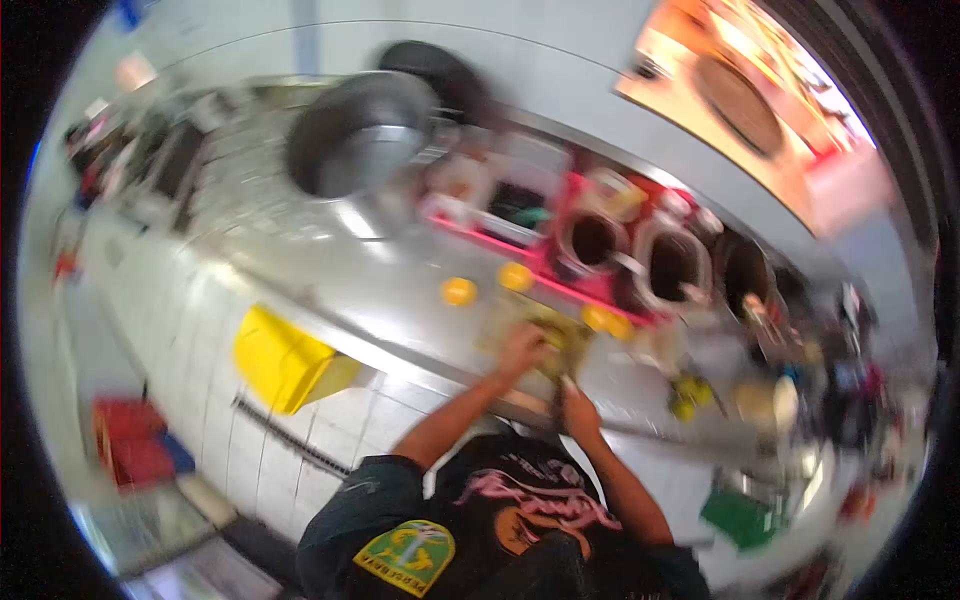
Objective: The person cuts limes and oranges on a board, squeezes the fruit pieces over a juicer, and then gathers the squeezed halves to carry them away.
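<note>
My left hand (524, 349) is closed over a yellow-green piece of fruit (551, 338) on a cutting board (496, 322) at the counter's front edge. Close beside it, my right hand (579, 412) is closed around what looks like a knife (568, 383), blurred and mostly covered by the fingers. Round orange-yellow fruits lie about the board: one fruit (459, 291) to the left, another fruit (515, 276) behind, and a pair of fruits (607, 322) at the right. Motion blur hides the fine contact between fingers, fruit and board.
A large metal pot (360, 135) stands at the back left of the steel counter (390, 275). A pink tray (480, 238) with tubs runs along the back. Green fruits (690, 396) lie to the right. A yellow bin (284, 358) stands below the counter on the left.
</note>
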Demonstrator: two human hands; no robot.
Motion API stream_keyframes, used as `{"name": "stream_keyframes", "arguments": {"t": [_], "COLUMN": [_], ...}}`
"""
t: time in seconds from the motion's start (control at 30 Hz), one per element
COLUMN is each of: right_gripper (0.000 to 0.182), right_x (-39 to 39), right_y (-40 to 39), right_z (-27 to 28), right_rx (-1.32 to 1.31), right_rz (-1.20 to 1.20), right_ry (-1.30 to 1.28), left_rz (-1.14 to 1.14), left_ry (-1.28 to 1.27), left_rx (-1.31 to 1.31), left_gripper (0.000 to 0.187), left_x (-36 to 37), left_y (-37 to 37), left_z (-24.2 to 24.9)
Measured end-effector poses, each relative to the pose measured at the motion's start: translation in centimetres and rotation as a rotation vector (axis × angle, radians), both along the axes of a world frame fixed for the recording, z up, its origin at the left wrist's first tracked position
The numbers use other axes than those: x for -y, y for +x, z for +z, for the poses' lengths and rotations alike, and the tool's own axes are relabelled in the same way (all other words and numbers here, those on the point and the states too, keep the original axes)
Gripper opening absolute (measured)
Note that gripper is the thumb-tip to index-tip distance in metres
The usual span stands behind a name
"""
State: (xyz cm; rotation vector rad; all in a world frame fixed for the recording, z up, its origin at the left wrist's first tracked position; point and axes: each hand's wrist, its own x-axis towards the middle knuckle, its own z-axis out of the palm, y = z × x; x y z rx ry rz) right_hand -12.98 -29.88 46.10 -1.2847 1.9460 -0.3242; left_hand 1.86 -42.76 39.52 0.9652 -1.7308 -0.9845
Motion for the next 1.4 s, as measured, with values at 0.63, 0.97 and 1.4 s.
{"name": "stream_keyframes", "arguments": {"t": [0.63,0.97,1.4], "right_gripper": [0.041,0.052,0.051], "right_x": [-9.2,-4.3,-2.5], "right_y": [-4.3,-2.4,-2.5], "right_z": [0.6,0.1,1.2], "right_rx": [-0.193,-0.172,-0.066], "right_rz": [0.158,-0.011,-0.218], "right_ry": [0.012,-0.039,-0.272], "left_rz": [0.172,0.089,0.092], "left_ry": [0.008,0.152,0.099], "left_rx": [0.130,0.102,0.079], "left_gripper": [0.048,0.048,0.042], "left_x": [0.2,0.5,0.2], "left_y": [0.0,0.7,0.8], "left_z": [0.8,0.4,2.5]}}
